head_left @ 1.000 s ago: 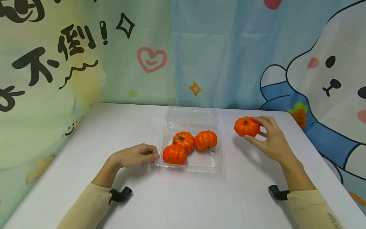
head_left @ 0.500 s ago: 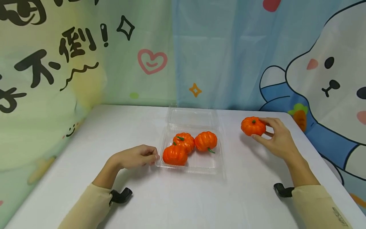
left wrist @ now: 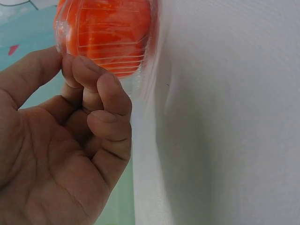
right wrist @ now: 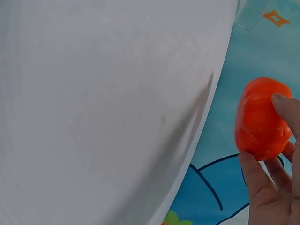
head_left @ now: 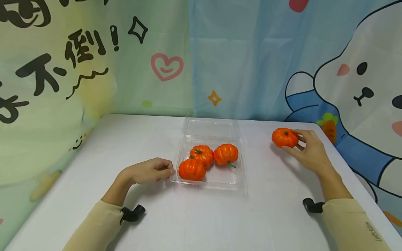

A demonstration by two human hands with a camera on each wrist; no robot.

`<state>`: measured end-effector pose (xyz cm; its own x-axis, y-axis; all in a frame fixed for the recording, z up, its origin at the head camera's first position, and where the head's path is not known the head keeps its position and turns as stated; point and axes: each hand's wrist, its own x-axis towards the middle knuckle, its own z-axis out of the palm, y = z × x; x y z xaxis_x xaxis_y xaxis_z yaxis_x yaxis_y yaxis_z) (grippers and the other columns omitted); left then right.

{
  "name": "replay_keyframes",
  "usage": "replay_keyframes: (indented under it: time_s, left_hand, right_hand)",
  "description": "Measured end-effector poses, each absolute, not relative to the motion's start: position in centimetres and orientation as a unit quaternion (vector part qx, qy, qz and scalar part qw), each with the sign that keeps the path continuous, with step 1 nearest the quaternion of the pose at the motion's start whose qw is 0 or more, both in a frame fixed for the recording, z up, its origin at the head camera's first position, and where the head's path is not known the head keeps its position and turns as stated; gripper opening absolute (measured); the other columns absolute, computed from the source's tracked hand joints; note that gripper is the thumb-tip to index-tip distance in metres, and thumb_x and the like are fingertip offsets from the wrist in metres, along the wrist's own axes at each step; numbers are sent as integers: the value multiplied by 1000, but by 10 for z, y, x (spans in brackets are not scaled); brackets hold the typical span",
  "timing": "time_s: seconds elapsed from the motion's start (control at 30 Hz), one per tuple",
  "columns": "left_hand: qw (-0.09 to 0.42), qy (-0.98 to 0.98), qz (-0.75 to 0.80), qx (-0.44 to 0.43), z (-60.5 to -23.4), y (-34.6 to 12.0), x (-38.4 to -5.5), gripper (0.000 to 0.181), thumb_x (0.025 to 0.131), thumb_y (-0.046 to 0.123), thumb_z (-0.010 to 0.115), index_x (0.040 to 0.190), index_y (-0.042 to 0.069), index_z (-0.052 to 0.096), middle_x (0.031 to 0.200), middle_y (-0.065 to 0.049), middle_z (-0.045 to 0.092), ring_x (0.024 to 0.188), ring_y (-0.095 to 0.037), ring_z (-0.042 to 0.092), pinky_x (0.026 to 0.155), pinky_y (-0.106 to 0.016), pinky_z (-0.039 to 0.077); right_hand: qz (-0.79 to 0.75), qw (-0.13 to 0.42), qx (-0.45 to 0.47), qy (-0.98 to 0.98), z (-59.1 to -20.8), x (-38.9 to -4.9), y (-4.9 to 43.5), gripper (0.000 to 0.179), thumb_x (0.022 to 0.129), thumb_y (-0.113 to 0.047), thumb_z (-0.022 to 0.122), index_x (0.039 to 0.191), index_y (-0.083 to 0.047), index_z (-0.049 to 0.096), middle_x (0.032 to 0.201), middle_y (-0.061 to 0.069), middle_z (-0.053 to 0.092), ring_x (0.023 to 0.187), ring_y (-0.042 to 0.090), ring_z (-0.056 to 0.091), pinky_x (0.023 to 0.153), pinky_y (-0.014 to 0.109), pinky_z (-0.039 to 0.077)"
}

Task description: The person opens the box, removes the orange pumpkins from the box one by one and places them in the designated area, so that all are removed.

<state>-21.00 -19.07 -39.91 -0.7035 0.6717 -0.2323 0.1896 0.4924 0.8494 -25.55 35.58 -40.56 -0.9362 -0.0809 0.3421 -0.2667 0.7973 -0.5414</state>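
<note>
My right hand (head_left: 311,152) holds a small orange toy pumpkin (head_left: 284,137) with a green stem, thumb on one side and fingers on the other. In the right wrist view that pumpkin (right wrist: 262,121) is lifted off the table, its shadow below. At the middle of the table lies a clear plastic clamshell box (head_left: 221,178), lid laid back. Inside are three more pumpkins: front left (head_left: 192,169), behind it (head_left: 203,154), and right (head_left: 226,154). My left hand (head_left: 150,170) pinches the box's left rim near its front corner; the left wrist view shows thumb and fingertip on the ridged edge.
The box's transparent lid (head_left: 211,128) reaches toward the back edge of the white table (head_left: 207,219). Behind stands a printed cloth backdrop (head_left: 226,62) with a cartoon animal at right. Each wrist carries a black mount (head_left: 133,213).
My right hand has moved to the right with the pumpkin, farther from the box. The left hand, the box and the pumpkins inside stay put.
</note>
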Motion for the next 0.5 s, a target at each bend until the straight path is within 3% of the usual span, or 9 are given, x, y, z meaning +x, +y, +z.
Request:
replay_keyframes:
  time_s: [0.07,0.13,0.2,0.27,0.5]
  left_hand:
    - [281,818,428,263,-399,-190,-210,25,105,21,54,95,-1,60,82,-13,56,69,-13,45,61,-24,35]
    - [283,820,425,259,-399,-190,-209,25,105,21,54,96,-1,61,83,-13,57,69,-13,45,62,-24,35]
    - [283,822,422,257,-400,-190,-209,25,106,22,54,95,0,61,84,-14,57,69,-14,45,63,-24,36]
    - [282,823,422,256,-400,-190,-208,25,106,23,54,96,1,62,84,-14,58,69,-14,46,63,-25,36]
    - [274,823,421,266,-400,-190,-210,24,106,20,53,95,0,61,82,-16,57,66,-13,44,60,-24,34]
  right_hand:
    - [297,149,84,-939,-406,-256,357,64,90,-21,82,139,5,51,135,29,45,123,55,50,83,5,44]
    - [289,144,77,-943,-407,-257,358,63,90,-20,81,139,6,51,135,29,45,124,55,50,87,17,52]
    - [283,139,74,-946,-408,-258,358,62,91,-19,80,139,7,50,135,30,44,124,55,49,92,39,54]
    - [281,136,71,-947,-409,-259,359,63,91,-18,79,140,7,49,137,31,43,125,55,48,94,58,47]
    - [278,130,59,-950,-409,-264,362,65,92,-15,78,143,10,46,138,35,38,125,57,45,95,65,47]
